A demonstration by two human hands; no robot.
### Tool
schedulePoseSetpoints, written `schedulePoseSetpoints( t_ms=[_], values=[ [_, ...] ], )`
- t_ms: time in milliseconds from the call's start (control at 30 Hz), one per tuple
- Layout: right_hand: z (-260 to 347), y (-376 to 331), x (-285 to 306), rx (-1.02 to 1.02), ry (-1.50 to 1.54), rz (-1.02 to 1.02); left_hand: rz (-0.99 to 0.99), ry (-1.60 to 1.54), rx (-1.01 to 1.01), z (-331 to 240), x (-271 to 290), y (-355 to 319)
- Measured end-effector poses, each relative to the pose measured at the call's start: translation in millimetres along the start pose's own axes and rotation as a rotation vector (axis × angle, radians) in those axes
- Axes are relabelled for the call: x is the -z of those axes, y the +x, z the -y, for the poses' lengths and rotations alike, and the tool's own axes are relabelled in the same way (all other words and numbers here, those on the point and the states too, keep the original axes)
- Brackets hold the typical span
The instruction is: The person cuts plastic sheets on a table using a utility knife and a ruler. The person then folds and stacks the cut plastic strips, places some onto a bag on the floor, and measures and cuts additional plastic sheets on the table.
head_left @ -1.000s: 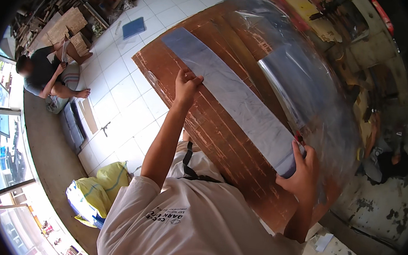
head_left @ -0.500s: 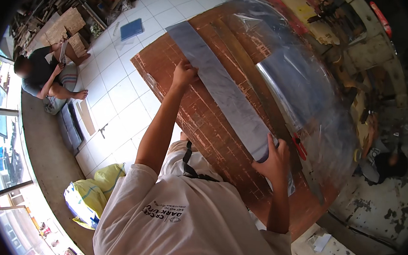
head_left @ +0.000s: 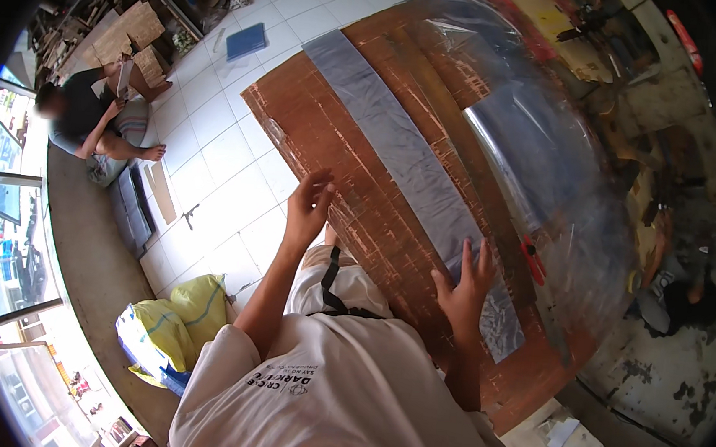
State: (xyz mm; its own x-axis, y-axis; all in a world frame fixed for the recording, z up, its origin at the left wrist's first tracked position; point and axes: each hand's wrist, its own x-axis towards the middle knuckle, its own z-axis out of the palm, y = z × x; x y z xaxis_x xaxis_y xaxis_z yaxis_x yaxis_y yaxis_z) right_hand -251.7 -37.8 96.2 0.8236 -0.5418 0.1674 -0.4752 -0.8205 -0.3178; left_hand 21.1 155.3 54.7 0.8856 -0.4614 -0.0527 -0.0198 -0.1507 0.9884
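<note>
1. Movement since the earlier frame: left hand [head_left: 309, 209] has come off the grey-blue plastic strip [head_left: 402, 147] and shifted toward 6 o'clock; right hand [head_left: 465, 281] has released its grip on the near end.
2. Strip position: flat on the brown worktop [head_left: 365, 241], running from just before 12 o'clock toward 4 o'clock. A creased clear piece [head_left: 503, 327] shows past the right hand; whether it joins the strip cannot be told.
3. Work status (judged): strip laid out; any remaining work cannot be determined from this view.
4. Right hand, 4 o'clock: thumb and fingers spread over the strip, apparently touching it, gripping nothing.
5. Left hand, 9 o'clock, near centre: fingers loosely bent and apart, holding nothing; contact with the worktop edge cannot be confirmed.
6. Red tool [head_left: 532, 260], 3 o'clock: lies ungripped beside a long flat bar [head_left: 496, 215].
7. Clear plastic sheeting [head_left: 548, 159], 2 o'clock: spread across the worktop's far side.
</note>
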Motion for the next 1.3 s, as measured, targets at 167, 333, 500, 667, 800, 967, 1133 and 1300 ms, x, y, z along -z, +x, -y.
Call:
schedulePoseSetpoints(
  t_ms=[167, 333, 500, 667, 800, 967, 1133, 1300],
  values=[
    [88.7, 14.5, 1.5, 0.091, 0.556, 0.064, 0.187, -0.778, 0.382, -32.4, -49.9, -56.2],
    [98.0, 18.8, -34.6, 0.63, 0.664, -0.077, 0.63, -1.151, 0.541, -40.3, -82.2, -89.5],
    [53.5, 18.1, -27.6, 0.266, 0.155, -0.115, 0.623, -1.022, 0.598, -66.2, -58.5, -98.3],
    [-34.5, -12.4, -21.4, -0.013, 0.352, -0.325, -0.014, -0.508, 0.19, -29.9, -30.8, -59.8],
    [-78.6, -68.9, -10.5, -0.479, 0.46, -0.462, -0.566, -0.036, -0.12, 7.1, 1.0, 15.6],
    [-55.6, -85.4, 91.9, -0.668, -0.026, -0.605, -0.718, 0.434, -0.335, 28.3, 20.8, 107.3],
    [-105.9, -142.1, 68.9, -1.13, -0.279, -0.555, -0.451, 0.666, -0.472, 28.3, -9.1, 157.4],
    [-143.8, -163.5, 42.2, -1.151, -0.299, -0.456, -0.277, 1.15, -0.324, 41.4, -65.6, 160.6]
  ],
)
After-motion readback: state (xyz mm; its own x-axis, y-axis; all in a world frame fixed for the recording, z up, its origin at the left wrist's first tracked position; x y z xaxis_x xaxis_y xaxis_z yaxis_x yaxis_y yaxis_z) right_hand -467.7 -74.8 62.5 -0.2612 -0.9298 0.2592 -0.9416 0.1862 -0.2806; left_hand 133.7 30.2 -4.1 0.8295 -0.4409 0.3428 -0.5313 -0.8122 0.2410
